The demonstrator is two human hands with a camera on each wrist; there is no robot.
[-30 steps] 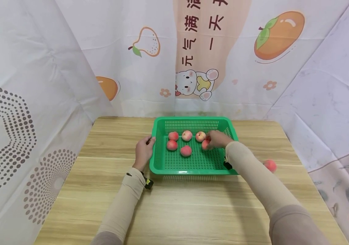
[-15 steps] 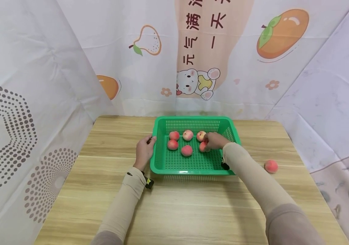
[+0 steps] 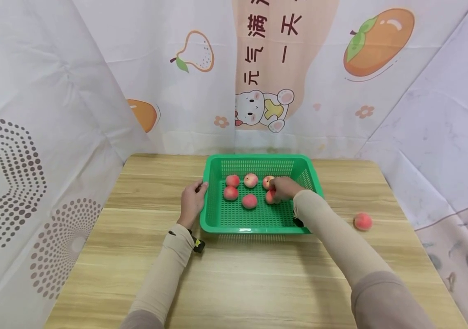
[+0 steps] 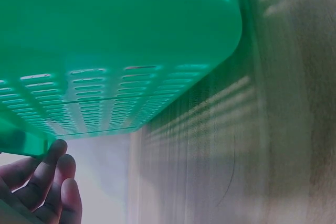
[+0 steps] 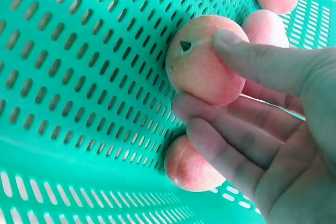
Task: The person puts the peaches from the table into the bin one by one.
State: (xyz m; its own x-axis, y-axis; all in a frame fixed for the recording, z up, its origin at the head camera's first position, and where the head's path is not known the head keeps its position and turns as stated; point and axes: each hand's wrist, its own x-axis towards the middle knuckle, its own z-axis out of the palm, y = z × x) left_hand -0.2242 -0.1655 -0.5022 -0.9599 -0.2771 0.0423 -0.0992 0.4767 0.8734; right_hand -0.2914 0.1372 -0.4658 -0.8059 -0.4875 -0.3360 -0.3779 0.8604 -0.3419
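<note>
Both hands at a green slotted basket point(image 3: 258, 219) on a wooden table point(image 3: 238, 274). Left hand point(image 3: 192, 203) curled round the basket's left rim, fingers point(image 4: 50, 174) tucked under the lip, steadying it. Right hand point(image 3: 285, 188) reaching inside, over the basket's right half, thumb and fingers point(image 5: 231, 145) closed lightly round one peach point(image 5: 205, 66); whether it rests on the floor yet or hangs just above cannot be told.

Held peach sitting between thumb above and fingertips below, stem dimple facing away from the palm. Second peach point(image 5: 191, 167) just beneath the fingers, touching or nearly so. Two more point(image 5: 265, 24) just past the thumb, close to the held one. From the head view, six peaches in all inside the basket: three in a far row, three nearer, the rightmost two partly hidden by the hand. One last peach point(image 3: 363, 221) lying loose on the table, well to the right of the right arm, outside the basket.

Judged best for setting this fruit down: lower until it rests on the slotted floor, then spread thumb and fingers slowly and lift straight up, so neighbours are not nudged and nothing rolls. Keep the grip soft, since a peach probably bruises easily. Keep the left hand firm on the rim so the light basket does not slide.
</note>
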